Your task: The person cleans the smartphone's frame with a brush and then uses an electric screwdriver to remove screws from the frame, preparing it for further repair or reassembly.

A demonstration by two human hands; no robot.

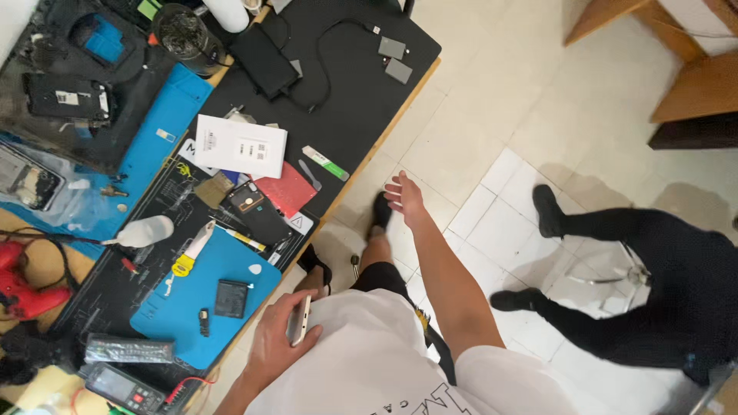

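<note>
Pale floor tiles [492, 100] surround a cluttered black tabletop [346, 84] where an opened dark phone [257, 209] lies beside a blue rubber work mat [207, 307]. Left hand [278, 342] fingers curl around a slim white-edged smartphone [300, 320] near the lap; right hand [405, 199] hangs spread, empty. Another person's dark-trousered legs [653, 284] stand nearby.

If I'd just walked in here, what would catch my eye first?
Probably the crowded workbench on the left, with its bright blue mats, an opened phone and a white box. Next, the person's left hand gripping a slim phone against a white shirt, while the right hand stretches out empty over the tiled floor. At the right, another person's legs in black trousers stand close by.
</note>
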